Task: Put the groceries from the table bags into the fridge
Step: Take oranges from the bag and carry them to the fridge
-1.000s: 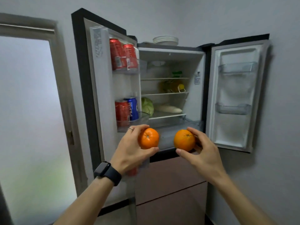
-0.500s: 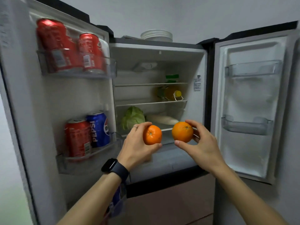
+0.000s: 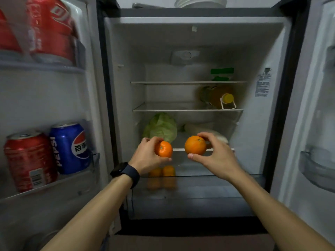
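The left hand (image 3: 146,156) curls its fingers and thumb round a small orange (image 3: 164,149). The right hand (image 3: 219,160) grips a big orange (image 3: 195,145), thumb under it and fingers on top. The two fruits are side by side with a gap between them. Both are held up at the front of the open fridge (image 3: 123,51), right by the edge of the lowest glass shelf (image 3: 181,149).

There is a dark watch (image 3: 125,172) on the left wrist and a ring (image 3: 144,139) on one finger of that hand. Just under the left hand, lower in the fridge, two more oranges (image 3: 162,171) lie next to each other.

Behind the hands, a green cabbage (image 3: 161,126) sits on that lowest shelf, with a long pale thing (image 3: 199,127) beside it that I cannot make out. One shelf up, a bottle (image 3: 217,96) with a yellow cap lies on its side. Something green (image 3: 222,71) is on the top shelf.

In the left door, a red can (image 3: 30,160) and a blue Pepsi can (image 3: 69,147) stand together, and more red cans (image 3: 50,29) stand in the rack above. White plates (image 3: 200,1) sit on top of the fridge.
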A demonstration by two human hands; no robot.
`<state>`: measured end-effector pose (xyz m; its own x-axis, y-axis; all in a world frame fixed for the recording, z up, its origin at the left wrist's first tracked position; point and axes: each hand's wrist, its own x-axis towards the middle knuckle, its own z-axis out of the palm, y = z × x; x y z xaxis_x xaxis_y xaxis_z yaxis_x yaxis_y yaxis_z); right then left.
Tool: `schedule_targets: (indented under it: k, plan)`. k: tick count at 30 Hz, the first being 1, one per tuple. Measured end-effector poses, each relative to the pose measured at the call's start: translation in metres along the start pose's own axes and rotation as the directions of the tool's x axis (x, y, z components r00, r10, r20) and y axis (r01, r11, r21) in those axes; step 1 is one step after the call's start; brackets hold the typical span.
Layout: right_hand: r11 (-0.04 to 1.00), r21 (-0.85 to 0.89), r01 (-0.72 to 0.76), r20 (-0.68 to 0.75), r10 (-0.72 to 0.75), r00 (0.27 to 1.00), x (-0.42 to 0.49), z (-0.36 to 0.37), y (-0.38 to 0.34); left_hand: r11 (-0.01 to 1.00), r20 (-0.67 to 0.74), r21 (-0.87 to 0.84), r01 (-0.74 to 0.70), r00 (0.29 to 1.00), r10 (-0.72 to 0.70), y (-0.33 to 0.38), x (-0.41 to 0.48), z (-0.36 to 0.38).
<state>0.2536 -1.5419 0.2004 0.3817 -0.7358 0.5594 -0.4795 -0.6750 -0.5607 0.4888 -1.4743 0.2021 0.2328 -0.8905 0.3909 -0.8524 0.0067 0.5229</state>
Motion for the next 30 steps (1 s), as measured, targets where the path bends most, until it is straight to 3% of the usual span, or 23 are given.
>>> schedule_targets:
  k: [3,7,15,24,30]
  plan:
    - [0.999,-0.007,-0.031,0.163,0.032,0.986,0.022,0.017,0.017,0.988,0.096,0.148,0.049,0.993,-0.064,-0.018,0.017,0.015]
    - [0.996,-0.086,-0.028,0.4,0.06,0.915,0.052,0.049,0.039,0.947,0.24,0.316,0.063,0.96,-0.144,-0.035,0.041,0.036]
    - [0.931,-0.312,0.188,0.741,0.115,0.662,0.089,0.121,0.069,0.901,0.516,0.434,0.006,0.818,-0.254,-0.074,0.077,0.072]
    - [0.821,-0.524,0.225,0.825,0.424,0.373,0.11,0.139,0.094,0.91,0.699,0.413,-0.029,0.651,-0.296,-0.074,0.113,0.094]
    - [0.726,-0.653,0.217,0.75,0.577,0.324,0.119,0.13,0.112,0.959,0.709,0.282,-0.032,0.68,-0.185,-0.046,0.147,0.109]
